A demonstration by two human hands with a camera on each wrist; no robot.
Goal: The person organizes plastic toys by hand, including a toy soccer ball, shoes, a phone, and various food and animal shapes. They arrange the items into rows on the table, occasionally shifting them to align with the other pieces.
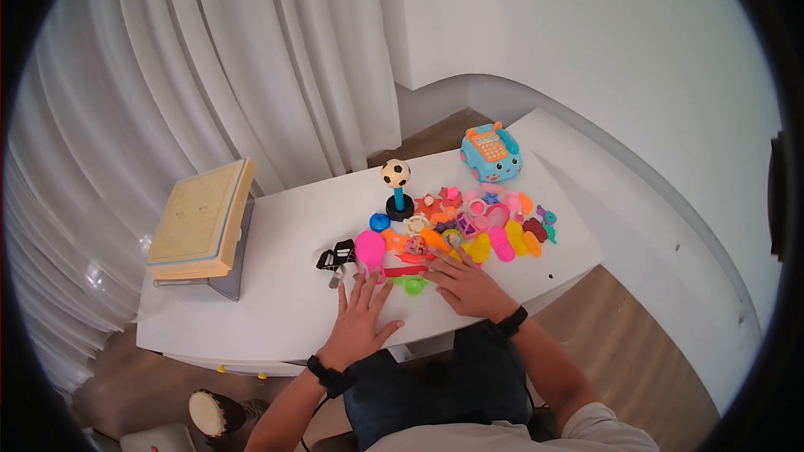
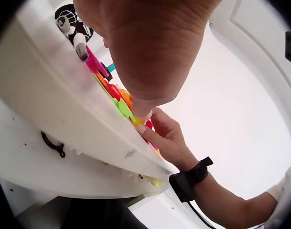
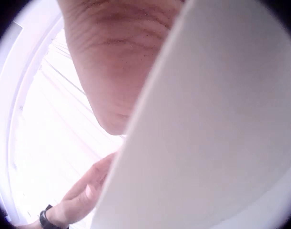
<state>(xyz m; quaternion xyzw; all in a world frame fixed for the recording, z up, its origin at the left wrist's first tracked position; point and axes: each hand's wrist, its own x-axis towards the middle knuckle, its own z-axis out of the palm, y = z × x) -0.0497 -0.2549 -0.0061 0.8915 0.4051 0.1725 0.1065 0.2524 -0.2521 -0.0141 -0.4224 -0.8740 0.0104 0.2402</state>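
Note:
In the head view the left hand (image 1: 358, 326) lies palm down at the table's front, fingers spread, tips beside a pink paddle-shaped toy (image 1: 370, 249) and a green toy (image 1: 410, 285). The right hand (image 1: 474, 286) rests with fingers extended at the near edge of a pile of small toys, close to a red piece (image 1: 405, 271) and a yellow piece (image 1: 480, 248). Neither hand grips anything visible. In the left wrist view the left hand (image 2: 145, 52) fills the top and the right hand (image 2: 169, 138) is beyond it. The right wrist view shows mostly the right palm (image 3: 117, 62) and table edge.
A blue toy phone (image 1: 492, 155) stands at the back right of the white table (image 1: 276, 318). Behind the pile is a football on a stand (image 1: 397, 188). Black straps (image 1: 337, 258) lie left of the pink toy. A boxed stack (image 1: 199, 222) sits on the left; a drum (image 1: 214, 415) is below.

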